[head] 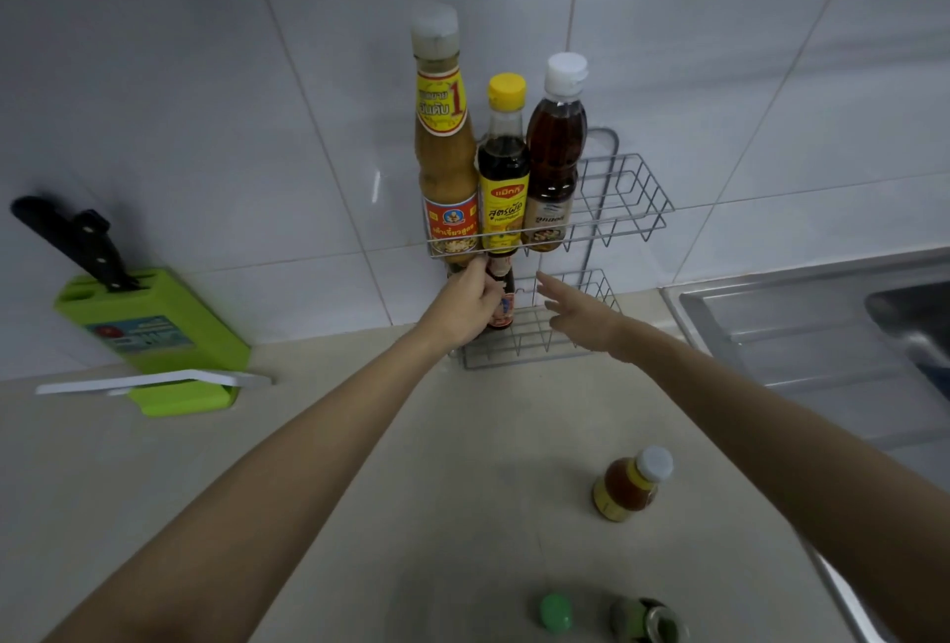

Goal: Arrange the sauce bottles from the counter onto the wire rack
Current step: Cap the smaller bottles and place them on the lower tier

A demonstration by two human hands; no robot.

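A two-tier wire rack (632, 200) stands against the tiled wall. Its upper shelf holds three bottles: a tall tan sauce bottle (444, 148), a dark bottle with a yellow cap (504, 169) and a brown bottle with a white cap (554, 154). My left hand (465, 305) grips a small dark sauce bottle (503, 295) standing in the left of the lower shelf. My right hand (578, 316) hovers over the lower shelf, fingers spread, holding nothing. An amber bottle with a white cap (631, 484) stands on the counter, nearer to me.
A green knife block (154, 339) with a black-handled knife (72, 241) stands at the left, a white board (154, 380) in front of it. A steel sink (822, 323) lies at the right. A green cap (556, 612) and a green-labelled bottle (647, 619) sit at the bottom edge.
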